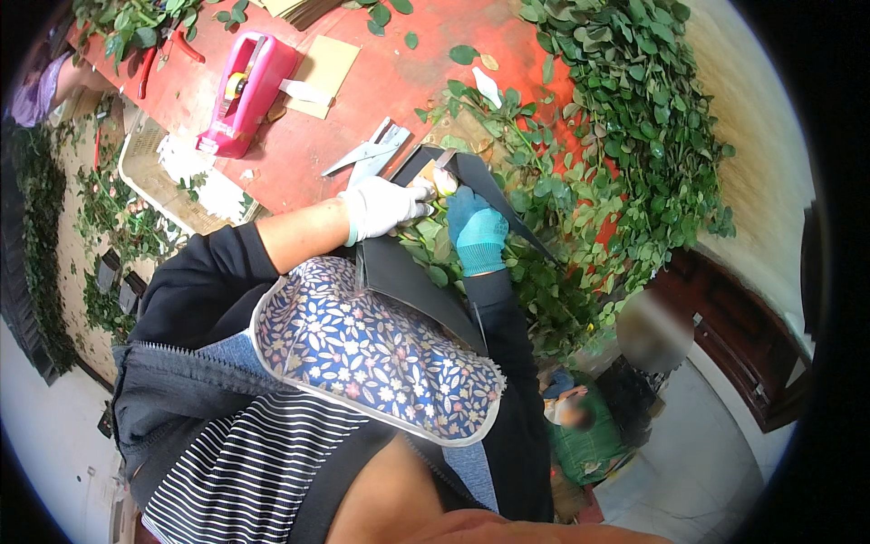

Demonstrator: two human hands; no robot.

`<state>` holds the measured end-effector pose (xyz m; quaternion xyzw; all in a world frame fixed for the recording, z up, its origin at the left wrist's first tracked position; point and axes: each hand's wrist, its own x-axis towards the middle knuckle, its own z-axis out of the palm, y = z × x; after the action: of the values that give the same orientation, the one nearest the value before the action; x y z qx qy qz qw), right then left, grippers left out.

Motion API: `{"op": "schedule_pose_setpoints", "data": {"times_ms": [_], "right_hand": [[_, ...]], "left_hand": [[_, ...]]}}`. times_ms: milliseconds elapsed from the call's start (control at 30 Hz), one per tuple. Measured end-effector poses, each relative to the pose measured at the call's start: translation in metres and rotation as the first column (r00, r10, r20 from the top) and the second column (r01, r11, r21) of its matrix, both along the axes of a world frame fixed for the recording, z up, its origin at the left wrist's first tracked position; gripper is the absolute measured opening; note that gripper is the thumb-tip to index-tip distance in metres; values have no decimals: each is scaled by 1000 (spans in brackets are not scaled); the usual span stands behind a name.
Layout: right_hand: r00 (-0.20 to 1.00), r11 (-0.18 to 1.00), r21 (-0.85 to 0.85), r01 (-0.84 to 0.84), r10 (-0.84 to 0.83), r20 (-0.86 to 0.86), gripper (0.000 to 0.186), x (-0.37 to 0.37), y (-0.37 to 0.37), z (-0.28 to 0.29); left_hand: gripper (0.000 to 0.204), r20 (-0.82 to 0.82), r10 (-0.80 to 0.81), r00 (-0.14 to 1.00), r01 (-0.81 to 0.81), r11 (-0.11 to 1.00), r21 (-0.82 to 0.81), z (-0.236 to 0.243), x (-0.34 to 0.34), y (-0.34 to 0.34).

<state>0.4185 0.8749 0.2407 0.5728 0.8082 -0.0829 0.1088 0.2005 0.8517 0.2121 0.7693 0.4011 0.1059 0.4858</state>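
Observation:
A pale rose bud (pixel 445 181) with leafy stems (pixel 426 240) lies inside a folded black wrapper (pixel 408 272) with stiff flaps. My left hand (pixel 381 210), in a white glove, has its fingers curled on the rose just left of the bud. My right hand (pixel 476 231), in a teal-blue glove, is closed around it below and right of the bud; some fingertips are hidden. Metal scissors (pixel 376 145) lie just beyond my left hand. A floral cloth (pixel 367 349) spreads beneath the wrapper over my front.
The red table (pixel 254 186) holds a pink tape dispenser (pixel 245 95), red-handled pliers (pixel 168 59), tan paper (pixel 322 77) and piles of leafy stems (pixel 625 109). A basket (pixel 145 190) is at left. Another person's limb (pixel 68 77) is upper left; a person (pixel 566 408) is lower right.

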Motion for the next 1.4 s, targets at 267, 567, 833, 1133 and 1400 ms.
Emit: {"op": "schedule_pose_setpoints", "data": {"times_ms": [267, 567, 833, 1133, 1400], "right_hand": [[983, 957, 264, -119, 150, -102, 14, -12, 5, -15], [985, 950, 288, -124, 154, -82, 16, -5, 8, -16], [996, 999, 28, 47, -45, -71, 22, -9, 6, -3], [976, 972, 221, 79, -30, -218, 19, -5, -4, -37], [931, 993, 107, 48, -6, -365, 32, 20, -17, 19]], "left_hand": [[40, -127, -101, 987, 128, 967, 222, 1, 0, 2], [42, -229, -106, 968, 172, 942, 287, 11, 0, 4], [50, -179, -76, 981, 145, 897, 418, 7, 2, 10], [46, -297, 15, 955, 190, 737, 648, 44, 16, 35], [42, -298, -44, 954, 171, 893, 416, 28, 26, 30]]}}
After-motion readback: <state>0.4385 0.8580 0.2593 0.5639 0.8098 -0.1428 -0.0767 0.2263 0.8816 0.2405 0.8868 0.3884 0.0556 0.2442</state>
